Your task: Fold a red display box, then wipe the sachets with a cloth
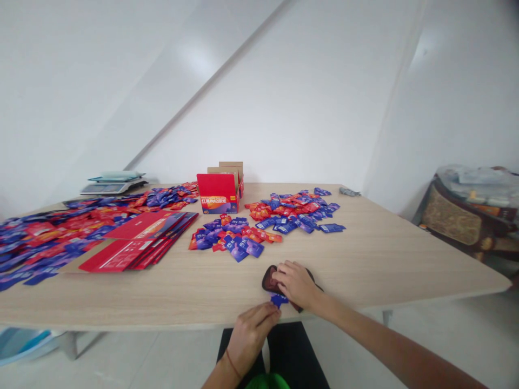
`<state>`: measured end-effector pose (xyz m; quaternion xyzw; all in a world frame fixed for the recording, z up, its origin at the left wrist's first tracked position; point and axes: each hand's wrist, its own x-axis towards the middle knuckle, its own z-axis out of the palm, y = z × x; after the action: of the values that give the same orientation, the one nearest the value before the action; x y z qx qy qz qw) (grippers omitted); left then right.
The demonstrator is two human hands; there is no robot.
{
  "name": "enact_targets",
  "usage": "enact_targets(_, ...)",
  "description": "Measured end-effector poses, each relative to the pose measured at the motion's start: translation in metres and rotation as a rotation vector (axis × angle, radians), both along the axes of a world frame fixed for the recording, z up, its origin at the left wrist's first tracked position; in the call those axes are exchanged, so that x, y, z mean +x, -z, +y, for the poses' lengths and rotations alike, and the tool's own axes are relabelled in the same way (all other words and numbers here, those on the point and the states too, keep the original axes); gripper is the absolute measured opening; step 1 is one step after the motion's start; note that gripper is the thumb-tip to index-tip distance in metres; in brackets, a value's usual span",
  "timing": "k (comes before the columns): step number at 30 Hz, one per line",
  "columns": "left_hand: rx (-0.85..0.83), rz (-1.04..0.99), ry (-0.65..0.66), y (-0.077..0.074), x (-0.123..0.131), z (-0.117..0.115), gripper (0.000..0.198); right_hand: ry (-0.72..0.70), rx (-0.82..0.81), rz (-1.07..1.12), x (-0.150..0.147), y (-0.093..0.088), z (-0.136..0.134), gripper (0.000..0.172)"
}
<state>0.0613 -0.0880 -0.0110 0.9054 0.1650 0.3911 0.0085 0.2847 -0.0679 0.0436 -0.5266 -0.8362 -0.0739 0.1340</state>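
Observation:
My right hand lies on a dark maroon pouch at the near edge of the wooden table, fingers curled over it. My left hand sits just below the table's edge and pinches a small blue sachet next to the pouch. Beyond the hands lie loose blue and red sachets and a second spread of them. An open red carton stands upright behind them.
A stack of flat red cartons lies left of centre. Many more sachets cover the table's left side. A weighing scale stands at the far left corner. A cluttered dark cabinet is on the right.

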Motion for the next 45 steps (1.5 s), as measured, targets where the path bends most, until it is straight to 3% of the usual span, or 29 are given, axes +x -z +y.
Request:
enact_targets(7,0.027,-0.024,-0.002,0.007,0.001,0.003,0.024,0.130,0.003,-0.092,0.012,-0.005,0.018,0.018)
enact_targets(16,0.051,0.012,-0.007,0.004,-0.002,0.004,0.026,0.269,-0.094,-0.032,0.031,-0.008,0.049,0.018)
enact_targets(22,0.027,0.017,-0.011,0.009,-0.002,0.006,0.025,0.420,0.008,0.057,0.078,-0.018,0.050,0.024)
enact_targets(26,0.035,0.138,-0.013,-0.007,-0.002,0.002,0.025,0.603,0.115,0.114,0.143,-0.018,0.034,0.024)
enact_targets(29,0.012,0.247,-0.028,-0.031,0.004,0.004,0.023,0.698,0.147,0.099,0.190,-0.003,0.015,0.021)
enact_targets(32,-0.025,0.335,-0.094,-0.056,0.024,0.016,0.027,0.760,0.130,0.125,0.220,0.018,-0.003,0.021)
enact_targets(35,-0.086,0.464,-0.221,-0.071,0.057,0.034,0.035,0.767,0.159,0.161,0.229,0.034,-0.016,0.023)
enact_targets(39,-0.197,0.652,-0.345,-0.072,0.097,0.052,0.038,0.758,0.222,0.207,0.228,0.042,-0.019,0.023)
enact_targets(45,-0.232,0.721,-0.399,-0.066,0.111,0.052,0.041,0.740,0.227,0.223,0.231,0.044,-0.017,0.024)
